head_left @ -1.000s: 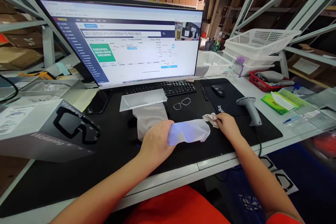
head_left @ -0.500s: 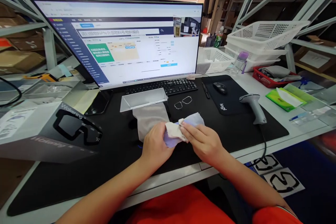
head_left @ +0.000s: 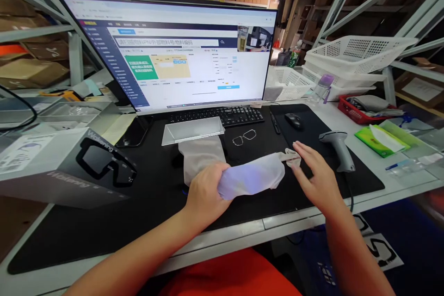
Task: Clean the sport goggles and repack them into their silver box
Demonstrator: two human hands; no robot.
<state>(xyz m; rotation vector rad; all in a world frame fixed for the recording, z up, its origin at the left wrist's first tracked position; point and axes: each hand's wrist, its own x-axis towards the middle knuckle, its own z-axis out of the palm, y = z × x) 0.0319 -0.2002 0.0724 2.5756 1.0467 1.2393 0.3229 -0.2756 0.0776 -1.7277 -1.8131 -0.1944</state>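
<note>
A pale grey cloth pouch (head_left: 251, 178) with a lavender sheen stretches sideways between my hands, above the black desk mat. My left hand (head_left: 206, 189) is closed around its left end. At the right, the pouch narrows to a twisted neck and a crumpled beige bunch (head_left: 293, 158). My right hand (head_left: 317, 178) has this bunch between its thumb and extended fingers. What the pouch contains is hidden. Behind my left hand lies another grey cloth (head_left: 201, 155), and a clear shallow tray (head_left: 194, 130) stands beyond it. Small thin-framed glasses (head_left: 244, 137) lie past the pouch.
A large monitor (head_left: 173, 55) and a keyboard (head_left: 243, 114) stand behind. At left is a grey goggles box (head_left: 69, 171) beside a phone (head_left: 134, 132). To the right are a mouse (head_left: 293, 121), a barcode scanner (head_left: 338, 148), a green tissue pack (head_left: 381, 140) and white baskets (head_left: 357, 58).
My right hand has moved right and its fingers have spread, drawing the pouch out lengthwise. The cream, jagged-edged cloth it pinched before no longer shows. My left hand keeps its grip.
</note>
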